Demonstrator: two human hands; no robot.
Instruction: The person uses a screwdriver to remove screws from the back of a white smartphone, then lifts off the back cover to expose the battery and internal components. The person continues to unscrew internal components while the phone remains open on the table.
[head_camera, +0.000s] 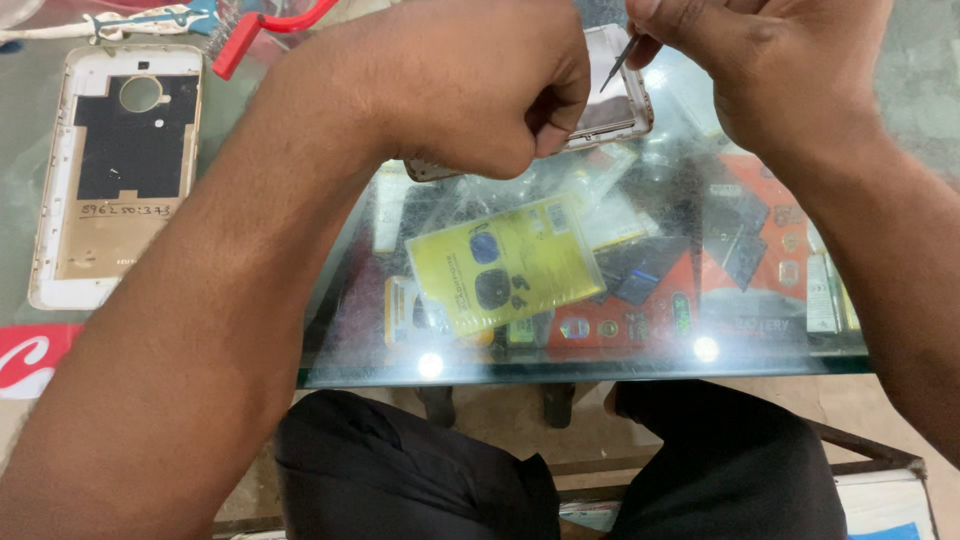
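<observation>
The left hand (480, 90) is clenched around the near-left end of a phone frame (625, 105), which lies on the glass counter (600, 365) at the far middle, mostly hidden behind the fist. The right hand (770, 60) pinches a thin dark tool (617, 65), its tip over the frame. A detached phone back cover (120, 170) lies far left

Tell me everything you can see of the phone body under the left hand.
The phone body lies flat on the glass counter, mostly hidden by the left hand, which rests closed on its near end. Only the far right corner shows: pale silver-gold frame, rounded corner, greyish inner face. The right hand holds a thin dark pointed tool angled down, its tip just over that corner.
</observation>
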